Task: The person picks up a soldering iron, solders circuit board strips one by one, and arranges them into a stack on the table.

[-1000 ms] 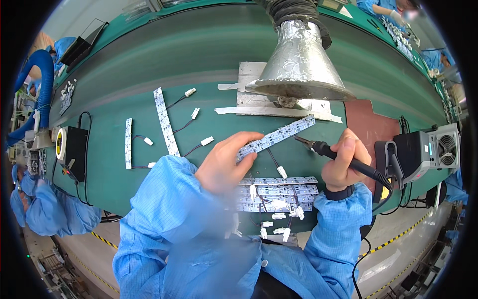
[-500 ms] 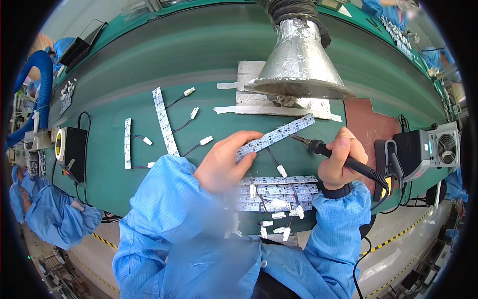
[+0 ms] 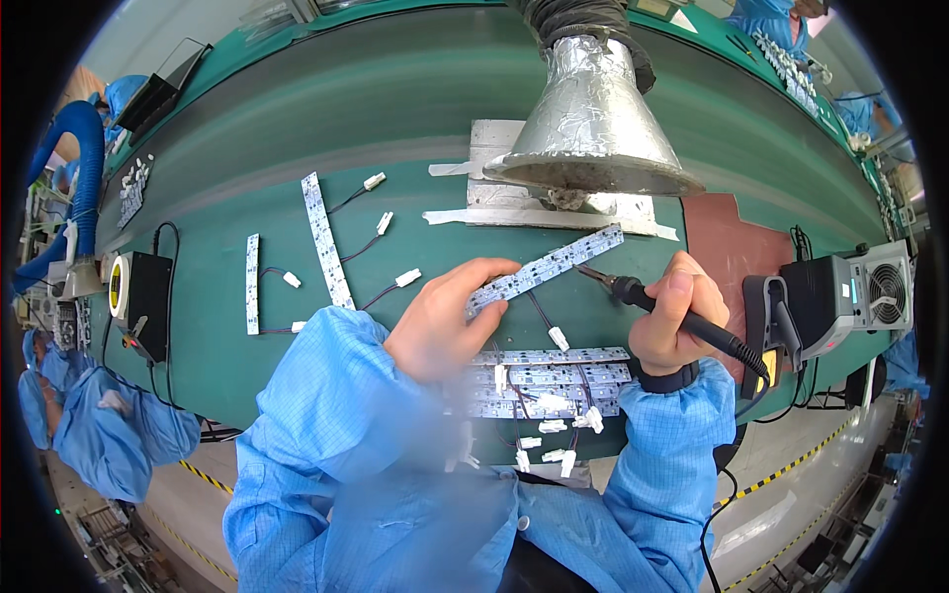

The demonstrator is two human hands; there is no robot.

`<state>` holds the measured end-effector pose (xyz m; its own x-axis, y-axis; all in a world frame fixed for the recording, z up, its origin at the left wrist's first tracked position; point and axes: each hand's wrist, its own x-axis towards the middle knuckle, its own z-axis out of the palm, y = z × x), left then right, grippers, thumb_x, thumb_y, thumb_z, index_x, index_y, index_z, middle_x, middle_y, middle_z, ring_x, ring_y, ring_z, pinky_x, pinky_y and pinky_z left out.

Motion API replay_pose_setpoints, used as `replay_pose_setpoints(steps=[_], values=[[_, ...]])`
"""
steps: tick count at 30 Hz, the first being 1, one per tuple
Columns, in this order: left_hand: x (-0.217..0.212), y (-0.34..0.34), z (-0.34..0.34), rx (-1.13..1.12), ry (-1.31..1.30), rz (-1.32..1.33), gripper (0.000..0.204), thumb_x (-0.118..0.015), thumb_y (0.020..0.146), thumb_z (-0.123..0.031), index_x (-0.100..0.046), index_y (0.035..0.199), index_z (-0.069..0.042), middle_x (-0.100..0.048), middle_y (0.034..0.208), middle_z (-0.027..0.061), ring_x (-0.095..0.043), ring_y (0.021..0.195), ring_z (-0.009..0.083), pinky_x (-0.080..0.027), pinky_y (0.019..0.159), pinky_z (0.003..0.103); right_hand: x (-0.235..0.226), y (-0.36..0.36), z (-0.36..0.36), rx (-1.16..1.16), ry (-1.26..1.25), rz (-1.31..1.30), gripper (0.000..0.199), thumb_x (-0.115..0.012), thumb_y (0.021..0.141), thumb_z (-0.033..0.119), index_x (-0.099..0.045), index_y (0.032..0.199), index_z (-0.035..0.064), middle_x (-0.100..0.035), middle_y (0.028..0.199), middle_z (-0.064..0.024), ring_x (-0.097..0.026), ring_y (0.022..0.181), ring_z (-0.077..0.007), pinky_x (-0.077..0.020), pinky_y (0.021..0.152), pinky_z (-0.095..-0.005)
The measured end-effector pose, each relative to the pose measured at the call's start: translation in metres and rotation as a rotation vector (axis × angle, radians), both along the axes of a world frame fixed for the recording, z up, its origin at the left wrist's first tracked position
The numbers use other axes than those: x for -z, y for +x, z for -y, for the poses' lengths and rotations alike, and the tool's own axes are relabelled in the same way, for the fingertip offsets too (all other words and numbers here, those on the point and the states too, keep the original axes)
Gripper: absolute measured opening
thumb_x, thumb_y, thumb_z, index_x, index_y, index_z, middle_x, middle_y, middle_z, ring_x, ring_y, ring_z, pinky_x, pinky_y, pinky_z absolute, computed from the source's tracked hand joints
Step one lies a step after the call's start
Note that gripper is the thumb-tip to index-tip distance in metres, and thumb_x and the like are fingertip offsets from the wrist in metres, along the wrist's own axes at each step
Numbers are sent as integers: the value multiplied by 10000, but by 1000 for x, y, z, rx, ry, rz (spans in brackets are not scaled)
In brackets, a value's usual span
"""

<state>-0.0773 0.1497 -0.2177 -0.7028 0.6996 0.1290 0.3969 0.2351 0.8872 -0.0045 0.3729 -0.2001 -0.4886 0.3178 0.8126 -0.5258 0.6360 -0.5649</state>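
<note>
My left hand (image 3: 440, 321) pinches the near-left end of a narrow white circuit board strip (image 3: 554, 265) between thumb and fingers. The strip slants up to the right, and a dark wire with a white connector (image 3: 559, 338) hangs from its lower edge. In my right hand (image 3: 680, 321) is a black soldering iron (image 3: 714, 333), gripped like a pen. Its metal tip points left and meets or nearly meets the strip's lower edge; contact cannot be made out. Below the hands lies a stack of similar strips (image 3: 554, 376) with wires and white connectors.
A foil-covered fume hood (image 3: 603, 128) hangs over a white board at the back. More wired strips (image 3: 328, 240) lie to the left, beside a black box (image 3: 143, 306). At right stand an iron holder (image 3: 771, 326) and a fan unit (image 3: 880, 287). A co-worker's blue sleeve (image 3: 119, 425) shows far left.
My hands, the strip and the soldering iron stay almost where they were. The co-worker at the far left has shifted slightly.
</note>
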Motion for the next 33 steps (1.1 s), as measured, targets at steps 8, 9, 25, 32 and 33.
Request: replay_pose_setpoints(steps=[8,9,25,32,33], values=[[-2,0,0,6,-3,2,365,-605,853,-10,-559,1214,10,-652,1073,188,-642,1010,300,-492,882,353,2,-1,-1,-20,31,-19,329,-503,899,81,-412,594,-2,-456,496,-83,-370,431,-123,-241,417,-283],[-1,0,0,7,-3,7,366,-606,853,-10,-559,1216,9,-652,1073,188,-642,1010,300,-492,882,353,2,-1,-1,-21,30,-19,329,-503,899,81,-412,594,-2,-456,496,-83,-370,431,-123,-241,417,-283],[-21,-12,14,10,-96,251,364,-638,813,5,-579,1172,30,-663,1021,113,-610,944,134,-489,845,284,-3,15,-41,217,-278,-33,364,-501,948,113,-467,609,-15,-451,568,-46,-397,539,-103,-330,534,-256],[-21,-1,15,-55,-91,-138,306,-714,776,-7,-646,1071,33,-676,990,177,-669,914,310,-511,807,340,-1,10,-27,167,-121,68,317,-528,937,131,-596,712,-82,-525,561,-45,-450,522,-82,-333,486,-241],[-21,0,15,-54,-100,-158,306,-710,777,-3,-647,1074,34,-676,990,177,-669,911,314,-512,806,343,-1,9,-26,164,-121,66,320,-525,936,129,-597,706,-82,-521,553,-42,-447,514,-79,-332,487,-236]])
